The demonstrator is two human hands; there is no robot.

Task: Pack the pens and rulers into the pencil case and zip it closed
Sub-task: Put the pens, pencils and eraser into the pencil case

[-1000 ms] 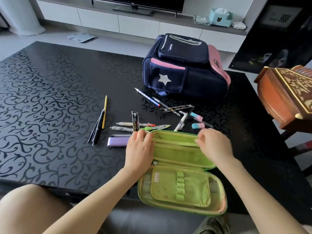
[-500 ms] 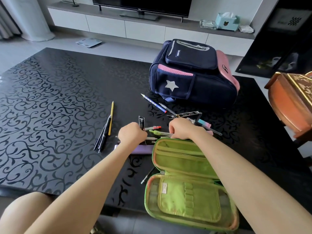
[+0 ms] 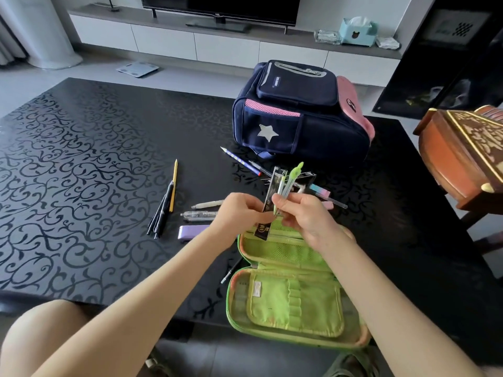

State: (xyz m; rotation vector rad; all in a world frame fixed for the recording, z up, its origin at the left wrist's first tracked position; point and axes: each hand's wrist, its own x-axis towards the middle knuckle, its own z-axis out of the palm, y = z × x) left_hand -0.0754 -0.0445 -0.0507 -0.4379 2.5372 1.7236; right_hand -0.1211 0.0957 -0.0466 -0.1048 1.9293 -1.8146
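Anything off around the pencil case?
Yes. The open pencil case hangs over the table's near edge, its near flap partly unsupported. A pen pokes out from under its left side, easy to miss while packing.

Off the table since 0.5 s ago: left hand pinches dark ruler, right hand grips green compass. Both now at frame centre, above pencil case.

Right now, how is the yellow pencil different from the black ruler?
The yellow pencil lies flat on the table; the black ruler is pinched by the left hand, nearly upright over the pencil case. The pencil is thin and yellow; the ruler is flat, wider, dark. Both are straight.
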